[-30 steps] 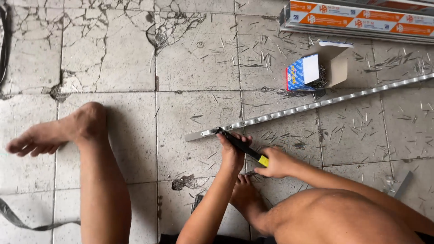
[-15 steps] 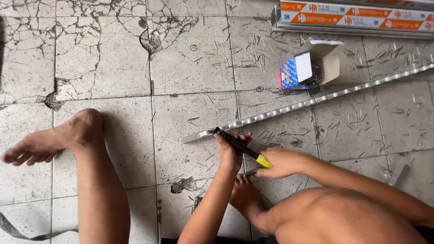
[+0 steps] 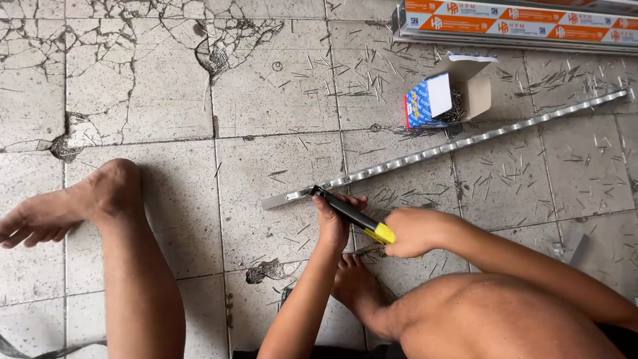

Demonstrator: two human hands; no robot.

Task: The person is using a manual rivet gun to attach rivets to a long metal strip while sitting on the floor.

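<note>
- Grey, cracked floor tiles fill the view, strewn with thin loose nails, thickest toward the upper right; against half a second ago the whole scene sits slightly further right and lower, so my head has shifted, not the things.
- Bare, my left leg stretches out across the tiles with the foot pointing left, lying as it did a moment back.
- Long orange-and-white boxes lie along the top right edge, unmoved.
- Perforated metal strip runs on a slant from just above my left hand up to the right edge; its plain near end lies flat on the tile, in the same place as before.
- Blue-and-white small carton stands open just above the strip's middle, nails spilling out beside it.
- My left hand presses down beside the strip's near end, fingers curled over the tool's dark front, as it was half a second ago.
- My right hand is wrapped tight around the yellow rear of the tool, closed fully on it, still in the same spot.
- Black-and-yellow hand tool lies slanted between both hands, its black tip touching the strip near the end; its angle has not visibly changed.
</note>
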